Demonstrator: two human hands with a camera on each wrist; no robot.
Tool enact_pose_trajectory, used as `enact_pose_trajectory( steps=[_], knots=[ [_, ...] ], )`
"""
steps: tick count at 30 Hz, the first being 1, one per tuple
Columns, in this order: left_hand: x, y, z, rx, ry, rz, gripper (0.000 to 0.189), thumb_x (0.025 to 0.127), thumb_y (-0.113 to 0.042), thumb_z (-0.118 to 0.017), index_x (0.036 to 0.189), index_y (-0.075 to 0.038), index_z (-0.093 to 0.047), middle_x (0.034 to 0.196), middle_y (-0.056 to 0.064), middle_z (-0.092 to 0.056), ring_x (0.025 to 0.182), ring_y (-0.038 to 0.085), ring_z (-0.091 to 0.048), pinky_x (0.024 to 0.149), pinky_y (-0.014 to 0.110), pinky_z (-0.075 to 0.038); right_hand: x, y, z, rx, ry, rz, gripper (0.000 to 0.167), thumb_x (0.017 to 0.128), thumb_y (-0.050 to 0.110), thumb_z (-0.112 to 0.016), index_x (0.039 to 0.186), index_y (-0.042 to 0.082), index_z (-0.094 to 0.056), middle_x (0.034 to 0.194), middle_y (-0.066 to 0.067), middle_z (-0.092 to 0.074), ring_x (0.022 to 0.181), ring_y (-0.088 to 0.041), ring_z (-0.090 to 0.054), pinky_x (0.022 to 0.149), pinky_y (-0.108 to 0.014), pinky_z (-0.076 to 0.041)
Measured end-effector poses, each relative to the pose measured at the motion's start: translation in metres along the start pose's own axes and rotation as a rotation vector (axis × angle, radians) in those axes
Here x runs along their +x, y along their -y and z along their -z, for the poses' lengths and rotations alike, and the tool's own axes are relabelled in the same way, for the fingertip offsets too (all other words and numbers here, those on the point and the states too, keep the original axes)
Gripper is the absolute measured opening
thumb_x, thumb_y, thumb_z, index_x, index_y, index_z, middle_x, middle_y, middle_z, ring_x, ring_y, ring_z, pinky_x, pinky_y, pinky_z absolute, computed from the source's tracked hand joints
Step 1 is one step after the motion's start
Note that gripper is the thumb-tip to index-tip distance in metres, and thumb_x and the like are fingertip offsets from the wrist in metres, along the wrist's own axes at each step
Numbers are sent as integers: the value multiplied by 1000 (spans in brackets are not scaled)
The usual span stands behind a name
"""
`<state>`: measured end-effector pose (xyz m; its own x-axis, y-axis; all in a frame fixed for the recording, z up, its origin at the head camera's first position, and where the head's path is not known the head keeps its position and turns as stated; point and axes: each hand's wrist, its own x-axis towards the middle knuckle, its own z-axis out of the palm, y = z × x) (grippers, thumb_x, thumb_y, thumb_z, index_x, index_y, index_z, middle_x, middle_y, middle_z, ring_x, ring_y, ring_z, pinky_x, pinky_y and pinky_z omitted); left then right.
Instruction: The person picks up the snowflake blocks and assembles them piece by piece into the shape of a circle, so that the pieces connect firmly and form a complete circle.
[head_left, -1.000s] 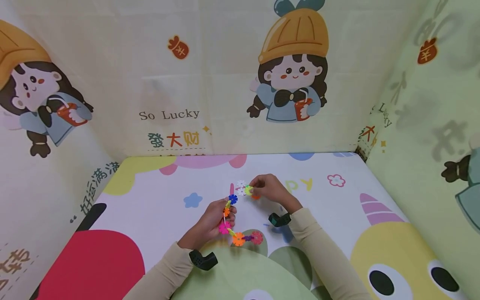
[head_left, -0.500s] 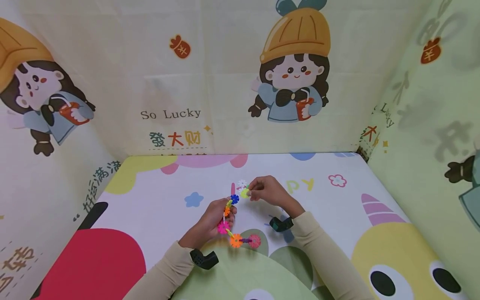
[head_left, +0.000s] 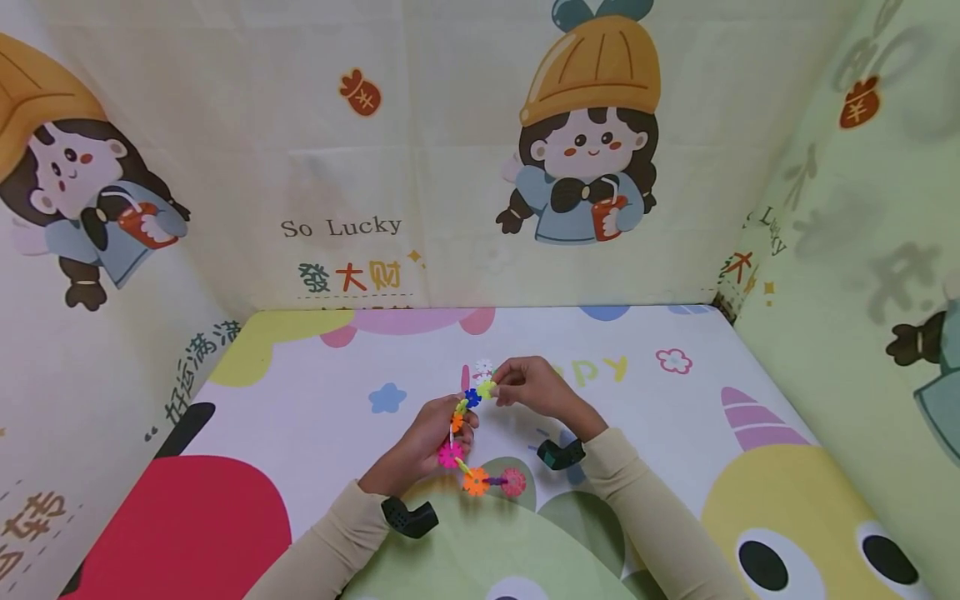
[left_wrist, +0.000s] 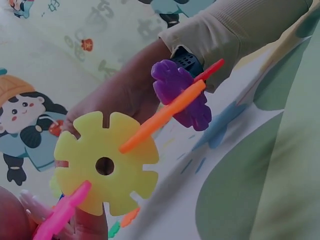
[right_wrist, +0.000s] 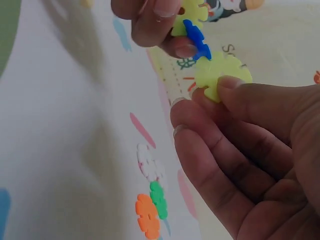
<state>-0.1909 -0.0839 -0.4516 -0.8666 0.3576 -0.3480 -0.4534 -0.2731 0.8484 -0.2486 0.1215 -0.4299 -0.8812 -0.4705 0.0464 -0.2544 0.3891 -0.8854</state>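
Note:
My left hand (head_left: 429, 432) holds a chain of slotted plastic snowflake discs. Down from that hand hang a pink disc (head_left: 450, 455), an orange disc (head_left: 476, 482) and a red-pink disc (head_left: 513, 482). A large yellow disc (left_wrist: 80, 150) and a purple disc (left_wrist: 172, 82) of the chain show in the left wrist view. At the chain's upper end is a blue disc (right_wrist: 199, 41). My right hand (head_left: 538, 387) pinches a yellow-green disc (right_wrist: 222, 70) between thumb and fingers, its edge against the blue disc. Whether their slots interlock, I cannot tell.
Beyond the hands, loose white discs (right_wrist: 150, 161), a green disc (right_wrist: 158, 200) and an orange disc (right_wrist: 147, 217) lie on the table. The printed tabletop (head_left: 315, 417) meets patterned cloth walls (head_left: 450, 167) at the back and sides.
My right hand has moved left and slightly down, bringing the yellow-green disc to the blue one. The left hand keeps hold of the chain, almost still.

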Motion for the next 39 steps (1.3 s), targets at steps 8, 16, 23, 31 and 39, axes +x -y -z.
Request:
enact_pose_trajectory(
  steps=[8, 16, 23, 31, 39],
  knots=[
    [-1, -1, 0, 21, 10, -12, 34, 108, -27, -34, 130, -1, -39, 81, 4, -58, 52, 8, -53, 52, 22, -51, -4, 3, -3, -74, 37, 39, 6, 88, 4, -71, 90, -1, -70, 80, -10, -72, 72, -25, -69, 66, -30, -55],
    [1, 1, 2, 71, 2, -14, 33, 108, -28, -34, 123, 0, -41, 76, 3, -57, 51, 10, -53, 52, 25, -53, -3, 4, -5, -91, 51, 95, 3, 89, 1, -69, 91, -1, -70, 83, -14, -71, 70, -18, -68, 67, -28, -55],
    [7, 3, 2, 5, -38, -24, 36, 105, -22, -31, 128, 5, -37, 77, 8, -60, 55, 12, -55, 60, 27, -55, -1, 2, -6, -199, 8, 137, 6, 89, 5, -70, 95, 6, -70, 86, 0, -71, 75, -9, -66, 71, -26, -54],
    [3, 3, 4, -90, -93, -25, 29, 100, -26, -28, 113, -1, -34, 70, 2, -49, 51, 13, -44, 53, 24, -46, -2, -13, 12, -311, -111, 82, 9, 88, 7, -72, 96, 5, -74, 88, 1, -69, 78, -14, -61, 70, -30, -52],
    [-1, 0, 3, -121, -80, -30, 37, 103, -45, -36, 96, -8, -39, 62, -3, -41, 48, 11, -38, 46, 20, -38, 0, -24, 18, -304, -133, -82, 20, 87, 4, -70, 107, 0, -72, 95, -6, -69, 83, -21, -61, 69, -31, -51]
  ],
)
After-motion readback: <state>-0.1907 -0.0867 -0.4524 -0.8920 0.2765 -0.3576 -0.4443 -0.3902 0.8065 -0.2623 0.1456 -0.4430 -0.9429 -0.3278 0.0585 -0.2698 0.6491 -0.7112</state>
